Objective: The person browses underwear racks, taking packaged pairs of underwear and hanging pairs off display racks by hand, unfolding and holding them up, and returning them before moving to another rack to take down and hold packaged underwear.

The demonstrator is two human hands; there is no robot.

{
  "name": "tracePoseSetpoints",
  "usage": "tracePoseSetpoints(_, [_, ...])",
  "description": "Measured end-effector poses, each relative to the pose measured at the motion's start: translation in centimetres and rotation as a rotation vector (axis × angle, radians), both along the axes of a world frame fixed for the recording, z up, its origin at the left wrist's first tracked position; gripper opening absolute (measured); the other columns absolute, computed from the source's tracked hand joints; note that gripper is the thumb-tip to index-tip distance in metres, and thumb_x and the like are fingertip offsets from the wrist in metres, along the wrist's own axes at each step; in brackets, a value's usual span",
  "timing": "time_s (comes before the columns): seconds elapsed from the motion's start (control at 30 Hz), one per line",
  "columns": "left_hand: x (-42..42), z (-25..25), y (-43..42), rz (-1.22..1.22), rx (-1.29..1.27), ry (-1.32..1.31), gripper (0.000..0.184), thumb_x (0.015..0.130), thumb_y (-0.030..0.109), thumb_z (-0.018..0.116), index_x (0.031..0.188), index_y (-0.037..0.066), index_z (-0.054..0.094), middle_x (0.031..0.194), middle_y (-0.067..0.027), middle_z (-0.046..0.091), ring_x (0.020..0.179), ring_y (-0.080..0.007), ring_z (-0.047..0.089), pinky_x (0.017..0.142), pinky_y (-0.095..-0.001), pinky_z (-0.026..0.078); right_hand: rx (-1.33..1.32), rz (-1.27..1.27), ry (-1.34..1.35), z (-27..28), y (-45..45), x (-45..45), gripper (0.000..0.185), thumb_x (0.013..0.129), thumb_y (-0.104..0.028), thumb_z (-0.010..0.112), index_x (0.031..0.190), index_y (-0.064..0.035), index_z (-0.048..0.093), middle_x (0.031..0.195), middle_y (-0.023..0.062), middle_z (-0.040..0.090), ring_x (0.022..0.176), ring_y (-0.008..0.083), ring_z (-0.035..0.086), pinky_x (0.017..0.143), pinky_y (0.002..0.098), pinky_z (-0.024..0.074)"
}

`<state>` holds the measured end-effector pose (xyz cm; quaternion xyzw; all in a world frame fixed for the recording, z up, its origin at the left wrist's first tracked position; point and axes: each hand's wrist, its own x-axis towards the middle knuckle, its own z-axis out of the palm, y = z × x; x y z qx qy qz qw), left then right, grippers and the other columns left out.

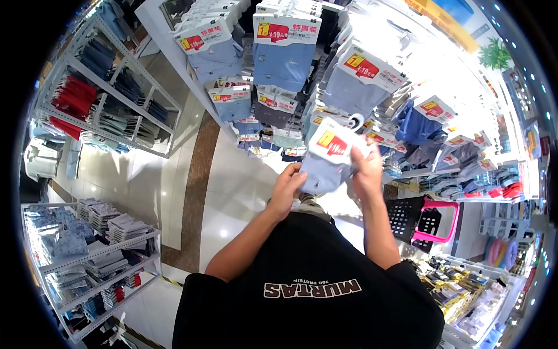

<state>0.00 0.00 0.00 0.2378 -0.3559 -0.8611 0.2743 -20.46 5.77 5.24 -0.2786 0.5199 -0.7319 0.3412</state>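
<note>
Packs (pixel 444 285) fill a bin (pixel 510 302); both hands (pixel 366 174) hold a carded garment (pixel 321 174).

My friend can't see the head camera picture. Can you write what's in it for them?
A person's left hand and right hand hold a blue-grey cloth pack with a price card and white hook. Beyond it hang many similar packs, and a black basket with a pink handle is at the right.
</note>
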Motion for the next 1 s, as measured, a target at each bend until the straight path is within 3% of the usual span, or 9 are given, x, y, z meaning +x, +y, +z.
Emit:
tracePoseSetpoints(0.17, [0.5, 0.3, -0.5, -0.007, -0.012, -0.059, 0.028, 0.101, 0.022, 0.05, 0.118, 0.0, 0.053, 0.112, -0.0152, 0.063, 0.095, -0.0228, 0.067, 0.083, -0.033, 0.052, -0.206, -0.21, 0.258, 8.6, -3.0, -4.3, 0.033, 0.095, -0.019, 0.068, 0.116, 0.0022, 0.055, 0.104, 0.0087, 0.066, 0.091, 0.0138, 0.063, 0.087, 0.0296, 0.0514])
tracePoseSetpoints(0.27, [-0.2, -0.2, 0.1, -0.004, -0.003, -0.083, 0.027, 0.1, 0.022, 0.055, 0.117, 0.001, 0.056, 0.107, -0.0114, 0.065, 0.089, -0.0172, 0.067, 0.078, -0.0296, 0.053, -0.235, -0.282, 0.467, 12.4, -5.3, -4.8, 0.035, 0.095, -0.02, 0.069, 0.117, 0.0036, 0.057, 0.104, 0.009, 0.067, 0.088, 0.012, 0.063, 0.079, 0.0263, 0.0513])
tracePoseSetpoints(0.37, [0.0, -0.5, -1.0, 0.024, -0.056, -0.163, 0.027, 0.099, 0.022, 0.055, 0.115, 0.0, 0.056, 0.106, -0.0135, 0.066, 0.091, -0.022, 0.068, 0.079, -0.0306, 0.053, -0.119, -0.224, 0.497, 11.5, -7.2, -5.3, 0.034, 0.093, -0.013, 0.071, 0.118, 0.0051, 0.058, 0.105, 0.0088, 0.068, 0.093, 0.0131, 0.063, 0.084, 0.0265, 0.049])
tracePoseSetpoints(0.57, [0.0, 2.6, -7.9, 0.366, -0.466, -0.199, 0.02, 0.095, 0.016, 0.064, 0.108, 0.0, 0.062, 0.094, -0.0056, 0.068, 0.086, -0.0121, 0.063, 0.076, -0.0252, 0.05, -0.05, -0.341, 0.5, 9.0, -7.6, -4.8, 0.034, 0.091, -0.02, 0.075, 0.11, 0.0038, 0.06, 0.102, 0.0075, 0.068, 0.091, 0.0122, 0.061, 0.082, 0.0262, 0.0485])
tracePoseSetpoints(0.63, [-0.5, 4.7, -11.5, 0.488, -0.621, -0.259, 0.026, 0.094, 0.014, 0.066, 0.114, -0.001, 0.059, 0.104, -0.0067, 0.066, 0.09, -0.0101, 0.061, 0.076, -0.0241, 0.049, -0.076, -0.321, 0.504, 8.1, -7.1, -4.1, 0.035, 0.091, -0.019, 0.074, 0.112, 0.0041, 0.059, 0.105, 0.0091, 0.067, 0.093, 0.0127, 0.061, 0.084, 0.0265, 0.0479])
tracePoseSetpoints(0.77, [-2.1, 9.7, -17.8, 0.744, -0.917, -0.434, 0.056, 0.089, 0.022, 0.069, 0.135, -0.003, 0.048, 0.13, -0.0159, 0.056, 0.115, -0.0217, 0.055, 0.096, -0.0348, 0.045, -0.082, -0.342, 0.475, 5.9, -5.1, -2.6, 0.044, 0.093, -0.014, 0.069, 0.127, 0.0038, 0.048, 0.114, 0.0115, 0.062, 0.103, 0.0173, 0.06, 0.093, 0.0313, 0.0469])
tracePoseSetpoints(0.87, [-3.8, 12.3, -21.0, 0.847, -1.082, -0.467, 0.067, 0.087, 0.025, 0.071, 0.14, -0.005, 0.043, 0.131, -0.018, 0.056, 0.124, -0.0278, 0.052, 0.106, -0.0388, 0.039, -0.043, -0.471, 0.594, 4.6, -2.5, -1.4, 0.051, 0.094, -0.012, 0.066, 0.137, 0.0023, 0.042, 0.131, 0.0136, 0.05, 0.115, 0.0203, 0.052, 0.097, 0.0332, 0.0443])
tracePoseSetpoints(0.97, [-5.3, 13.0, -23.0, 0.749, -1.017, -0.353, 0.072, 0.086, 0.025, 0.072, 0.142, -0.007, 0.039, 0.133, -0.0189, 0.054, 0.129, -0.0297, 0.049, 0.109, -0.039, 0.036, -0.016, -0.418, 0.609, 3.4, 0.3, -0.5, 0.05, 0.095, -0.012, 0.065, 0.137, 0.0007, 0.042, 0.13, 0.0134, 0.052, 0.116, 0.0203, 0.052, 0.099, 0.0331, 0.0429])
tracePoseSetpoints(1.0, [-5.6, 13.3, -22.9, 0.769, -1.017, -0.355, 0.07, 0.086, 0.025, 0.074, 0.138, -0.009, 0.042, 0.124, -0.0157, 0.061, 0.114, -0.0237, 0.058, 0.099, -0.034, 0.044, 0.025, -0.4, 0.594, 2.6, 1.1, -0.5, 0.049, 0.095, -0.012, 0.065, 0.137, 0.0004, 0.043, 0.128, 0.0131, 0.053, 0.115, 0.0202, 0.053, 0.099, 0.0329, 0.0425])
